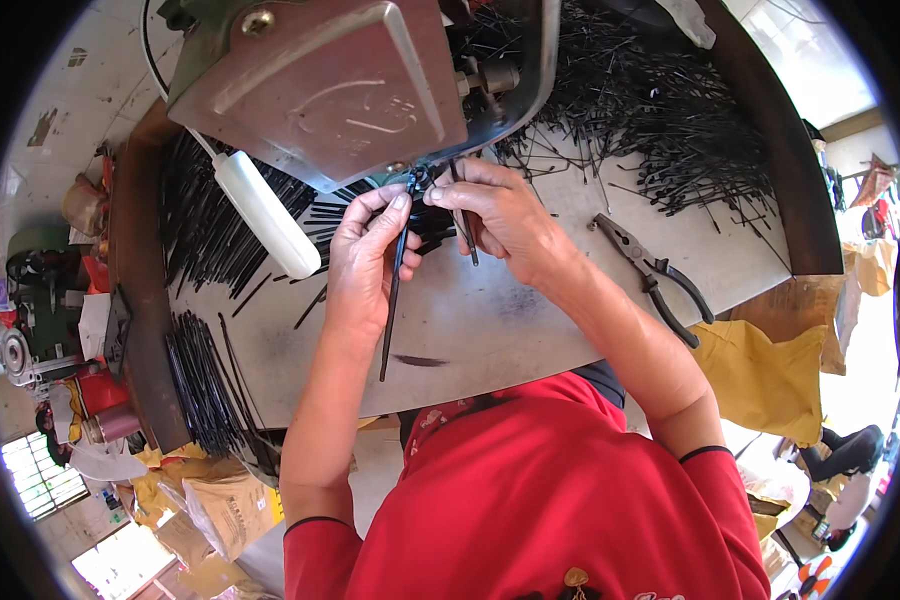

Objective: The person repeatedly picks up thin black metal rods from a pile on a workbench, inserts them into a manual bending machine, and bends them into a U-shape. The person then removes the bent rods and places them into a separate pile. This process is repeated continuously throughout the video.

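Note:
Both my hands meet under the lower front of a red-brown and green machine (330,90). My left hand (365,245) is closed with thumb and fingers around a long, thin black rod (393,310), whose lower end points toward me. Close by on its right, my right hand (500,205) pinches another slim dark rod (473,250), tilted and partly covered by the fingers. The upper ends of both come together at a small dark part of the machine (419,178). Fingers and shadow hide how they touch there.
Black rods (210,230) lie heaped at the left, with another bundle (202,375) nearer me. A tangled pile of thin black rods (670,110) covers the far right. Pliers (650,272) rest right of my forearm. A white elongated piece (266,215) hangs on a cable beside the machine.

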Demonstrator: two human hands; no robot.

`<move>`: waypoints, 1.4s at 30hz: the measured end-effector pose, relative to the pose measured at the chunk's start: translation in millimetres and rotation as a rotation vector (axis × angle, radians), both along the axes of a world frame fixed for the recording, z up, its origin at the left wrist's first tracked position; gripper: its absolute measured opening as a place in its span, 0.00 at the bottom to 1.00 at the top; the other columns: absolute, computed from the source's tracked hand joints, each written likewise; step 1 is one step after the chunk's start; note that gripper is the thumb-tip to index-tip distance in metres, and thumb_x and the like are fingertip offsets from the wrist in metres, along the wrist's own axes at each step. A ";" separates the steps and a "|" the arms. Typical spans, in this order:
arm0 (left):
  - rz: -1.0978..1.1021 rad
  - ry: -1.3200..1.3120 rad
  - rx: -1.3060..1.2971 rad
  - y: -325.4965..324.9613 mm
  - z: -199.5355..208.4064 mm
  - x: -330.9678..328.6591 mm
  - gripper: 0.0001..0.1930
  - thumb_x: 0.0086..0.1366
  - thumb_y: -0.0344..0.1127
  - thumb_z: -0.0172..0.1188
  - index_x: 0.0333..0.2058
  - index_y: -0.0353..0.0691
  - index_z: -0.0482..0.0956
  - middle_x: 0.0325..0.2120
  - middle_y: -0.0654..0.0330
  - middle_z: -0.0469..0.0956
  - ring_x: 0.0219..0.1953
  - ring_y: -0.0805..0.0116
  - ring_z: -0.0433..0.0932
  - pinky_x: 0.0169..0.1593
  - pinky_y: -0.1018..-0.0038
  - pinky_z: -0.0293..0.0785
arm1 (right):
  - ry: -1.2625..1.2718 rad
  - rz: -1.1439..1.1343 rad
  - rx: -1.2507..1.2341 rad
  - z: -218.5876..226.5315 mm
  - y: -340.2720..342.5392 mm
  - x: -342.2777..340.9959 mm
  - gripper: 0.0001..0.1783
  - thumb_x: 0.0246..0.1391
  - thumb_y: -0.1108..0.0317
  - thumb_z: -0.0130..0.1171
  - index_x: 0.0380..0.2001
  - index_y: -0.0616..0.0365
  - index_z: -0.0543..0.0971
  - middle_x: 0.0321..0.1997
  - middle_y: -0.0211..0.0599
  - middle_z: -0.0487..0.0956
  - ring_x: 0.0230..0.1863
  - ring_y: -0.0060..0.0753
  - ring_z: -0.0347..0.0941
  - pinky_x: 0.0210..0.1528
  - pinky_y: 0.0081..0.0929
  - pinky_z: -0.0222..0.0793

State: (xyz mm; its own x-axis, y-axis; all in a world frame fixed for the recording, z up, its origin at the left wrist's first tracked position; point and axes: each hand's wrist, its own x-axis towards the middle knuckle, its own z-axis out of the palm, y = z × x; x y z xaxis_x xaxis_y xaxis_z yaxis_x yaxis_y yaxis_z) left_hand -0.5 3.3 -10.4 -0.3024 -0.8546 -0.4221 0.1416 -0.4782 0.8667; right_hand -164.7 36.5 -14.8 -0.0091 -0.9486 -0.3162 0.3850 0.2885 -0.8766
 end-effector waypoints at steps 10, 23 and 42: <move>-0.086 0.043 -0.037 45.4 12.3 -1.3 0.16 0.66 0.32 0.55 0.49 0.33 0.66 0.35 0.58 0.76 0.34 0.69 0.79 0.39 0.73 0.79 | 0.111 0.097 -0.113 2.8 11.1 1.5 0.23 0.54 0.67 0.60 0.48 0.72 0.70 0.27 0.34 0.77 0.20 0.20 0.73 0.23 0.17 0.71; -0.173 -0.398 -0.418 26.3 1.7 26.7 0.21 0.61 0.28 0.58 0.54 0.34 0.70 0.25 0.63 0.75 0.29 0.78 0.75 0.37 0.81 0.73 | -0.046 0.051 -0.003 7.8 13.1 -13.0 0.12 0.56 0.64 0.57 0.37 0.61 0.70 0.30 0.42 0.80 0.23 0.26 0.76 0.25 0.18 0.70; 0.222 0.092 -0.318 1.5 -6.2 5.9 0.06 0.63 0.26 0.55 0.36 0.36 0.67 0.35 0.46 0.78 0.37 0.60 0.81 0.42 0.75 0.80 | -0.502 -0.351 -0.167 -20.9 10.0 1.0 0.11 0.63 0.65 0.49 0.41 0.63 0.69 0.42 0.50 0.77 0.47 0.42 0.77 0.51 0.33 0.74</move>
